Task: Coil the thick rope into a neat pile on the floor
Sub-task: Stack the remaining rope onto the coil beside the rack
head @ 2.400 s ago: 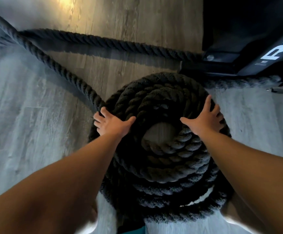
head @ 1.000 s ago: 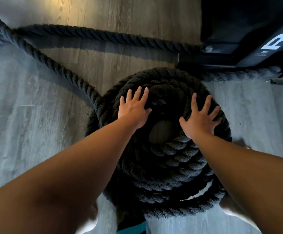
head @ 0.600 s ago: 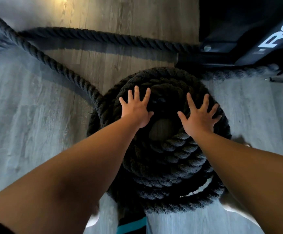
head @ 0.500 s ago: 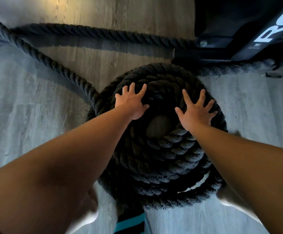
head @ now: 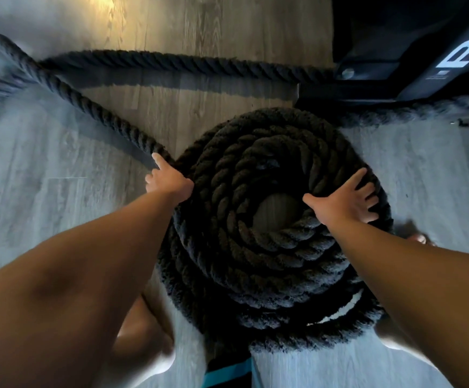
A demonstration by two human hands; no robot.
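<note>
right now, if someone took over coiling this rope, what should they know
Left hand: on the loose rope where it joins the coil at its left edge; grip unclear.
Right hand: open, flat on the coil top, right of the hole.
Done: several stacked rings on the floor.
Left: the loose rope trailing far left, plus a stretch toward the black frame, not yet coiled.

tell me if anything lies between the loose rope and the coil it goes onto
Nothing visible does. The loose stretch of thick black twisted rope crosses grey wood-grain floor straight to the coiled pile's left edge, at the left hand. The black machine base stands behind the pile, off that path.
</note>
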